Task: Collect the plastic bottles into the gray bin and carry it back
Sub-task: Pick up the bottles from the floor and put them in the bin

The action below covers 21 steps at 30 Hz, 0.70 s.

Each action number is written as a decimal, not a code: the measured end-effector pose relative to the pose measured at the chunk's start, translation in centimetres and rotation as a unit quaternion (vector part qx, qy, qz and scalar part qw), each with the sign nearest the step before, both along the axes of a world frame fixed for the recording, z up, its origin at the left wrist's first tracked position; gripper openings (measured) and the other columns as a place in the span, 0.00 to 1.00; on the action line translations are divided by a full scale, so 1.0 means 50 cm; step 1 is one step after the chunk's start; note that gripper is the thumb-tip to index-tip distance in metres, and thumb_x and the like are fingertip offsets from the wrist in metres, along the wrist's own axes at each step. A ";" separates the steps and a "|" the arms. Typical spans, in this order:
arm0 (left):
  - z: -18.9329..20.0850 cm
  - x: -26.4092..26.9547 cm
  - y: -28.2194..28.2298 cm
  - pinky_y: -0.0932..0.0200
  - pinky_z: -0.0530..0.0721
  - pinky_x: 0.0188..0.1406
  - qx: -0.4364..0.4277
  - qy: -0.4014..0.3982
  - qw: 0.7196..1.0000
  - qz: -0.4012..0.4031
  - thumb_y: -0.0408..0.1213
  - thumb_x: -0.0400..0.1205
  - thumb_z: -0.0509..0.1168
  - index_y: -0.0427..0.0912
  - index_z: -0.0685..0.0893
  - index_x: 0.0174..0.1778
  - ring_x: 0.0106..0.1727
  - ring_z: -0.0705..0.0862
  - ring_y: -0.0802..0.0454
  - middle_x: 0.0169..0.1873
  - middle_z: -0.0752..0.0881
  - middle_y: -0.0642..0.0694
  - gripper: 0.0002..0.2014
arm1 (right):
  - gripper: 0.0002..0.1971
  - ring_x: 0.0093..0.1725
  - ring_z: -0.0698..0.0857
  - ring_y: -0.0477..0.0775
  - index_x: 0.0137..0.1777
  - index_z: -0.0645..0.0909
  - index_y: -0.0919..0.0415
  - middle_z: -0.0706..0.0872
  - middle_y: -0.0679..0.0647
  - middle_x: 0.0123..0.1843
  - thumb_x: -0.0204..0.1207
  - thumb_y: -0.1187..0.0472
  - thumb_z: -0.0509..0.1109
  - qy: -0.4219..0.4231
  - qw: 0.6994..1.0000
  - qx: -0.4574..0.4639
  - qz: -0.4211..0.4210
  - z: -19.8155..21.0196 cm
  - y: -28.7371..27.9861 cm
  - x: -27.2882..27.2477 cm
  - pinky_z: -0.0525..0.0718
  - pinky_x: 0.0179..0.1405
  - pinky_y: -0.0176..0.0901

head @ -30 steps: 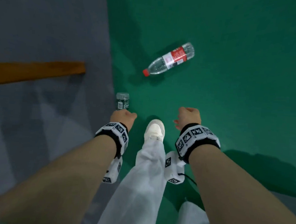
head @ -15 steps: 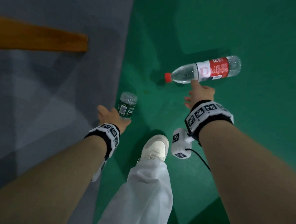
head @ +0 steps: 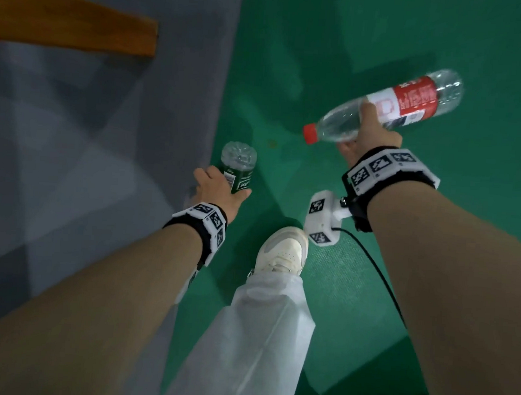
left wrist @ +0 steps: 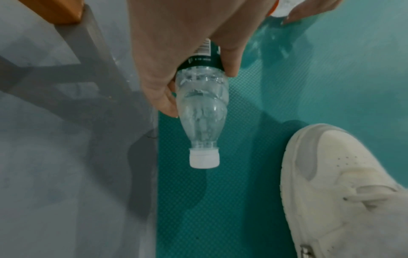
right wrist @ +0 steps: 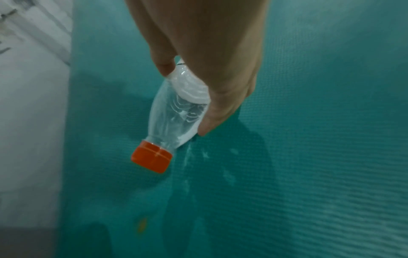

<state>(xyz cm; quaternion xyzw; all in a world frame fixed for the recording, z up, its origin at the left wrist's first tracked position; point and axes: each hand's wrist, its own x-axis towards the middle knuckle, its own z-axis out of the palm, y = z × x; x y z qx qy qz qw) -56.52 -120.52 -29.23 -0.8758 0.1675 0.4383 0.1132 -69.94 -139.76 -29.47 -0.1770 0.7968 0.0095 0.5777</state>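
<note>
Now, at the far left an orange wooden board [head: 74, 24] lies on the gray floor [head: 73, 122], which meets the green mat [head: 294, 45] along a straight edge. Just right of that edge my left hand [head: 218, 191] wraps its curled fingers round the green-label bottle [head: 239, 168], carrying it cap-down; the left wrist view shows its white cap [left wrist: 204, 158] hanging clear above the mat. My white shoe [head: 283, 251] stands between the two arms. Further right, my right hand [head: 370, 134] closes its thumb and fingers round the clear shoulder of the red-label bottle [head: 404, 104]. Half a second ago that bottle lay flat on the mat with my fingers only arriving; it is now lifted off, its red cap [head: 311, 133] tipped down to the left. So both bottles I can see are in hand, I judge. The gray bin is out of every view, so dropping them in and carrying it back remain.
</note>
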 end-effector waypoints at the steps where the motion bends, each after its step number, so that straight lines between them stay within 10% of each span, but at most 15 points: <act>1: 0.009 -0.003 -0.002 0.47 0.79 0.57 -0.006 0.003 1.000 0.002 0.52 0.76 0.71 0.32 0.64 0.70 0.60 0.77 0.39 0.65 0.67 0.37 0.37 | 0.23 0.49 0.89 0.51 0.54 0.74 0.56 0.87 0.53 0.52 0.71 0.41 0.73 -0.007 1.000 0.004 -0.008 0.009 0.010 -0.009 0.88 0.54 0.48; 15: 0.191 -0.129 -0.051 0.56 0.74 0.64 -0.112 0.060 0.991 -0.048 0.49 0.76 0.72 0.31 0.65 0.71 0.61 0.75 0.44 0.66 0.67 0.37 0.36 | 0.15 0.49 0.90 0.58 0.45 0.77 0.57 0.87 0.58 0.51 0.72 0.48 0.76 -0.096 0.990 0.037 -0.092 0.216 0.241 -0.194 0.88 0.56 0.54; 21: 0.248 -0.254 -0.048 0.46 0.87 0.55 -0.146 0.118 0.979 -0.083 0.66 0.57 0.68 0.43 0.79 0.61 0.52 0.86 0.48 0.53 0.84 0.45 0.41 | 0.16 0.46 0.90 0.56 0.50 0.82 0.55 0.90 0.55 0.48 0.70 0.46 0.77 -0.052 0.995 0.023 -0.088 0.304 0.344 -0.360 0.88 0.56 0.55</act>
